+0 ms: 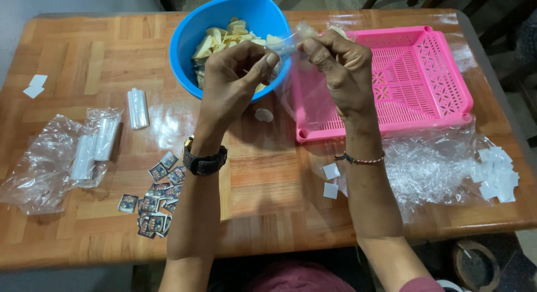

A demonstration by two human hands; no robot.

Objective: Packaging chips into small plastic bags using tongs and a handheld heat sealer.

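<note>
Forearms first, since they're closest to us: a dark watch (pixel 205 160) on our left wrist, a thin cord bracelet (pixel 359 158) on the right. Up where they meet, our left hand (pixel 235 74) and right hand (pixel 341 68) are both pinched narrow on the mouth of one small clear bag (pixel 305 88), fingertips nearly touching, the bag hanging limp below the grip. We can't tell if anything's inside it yet.

Just behind the grip sits the blue bowl (pixel 190 40), piled well up with pale chips (pixel 224 37), so we'd guess most of the packing is left. Right of the grip, the pink basket (pixel 442 74) looks bare apart from something pale at its far corner, half hidden by our right hand, so hardly any finished packs there as far as we can see.

Below the grip, toward us, a scatter of small printed cards (pixel 156 199) and two white squares (pixel 330 180). Further left, rolls of clear bags (pixel 137 107) and a loose plastic wrapper (pixel 45 163). Far right, crumpled plastic sheet (pixel 436 163) and a heap of white squares (pixel 498 177).

Nothing really blocks us; only the bowl rim crowds the grip.
</note>
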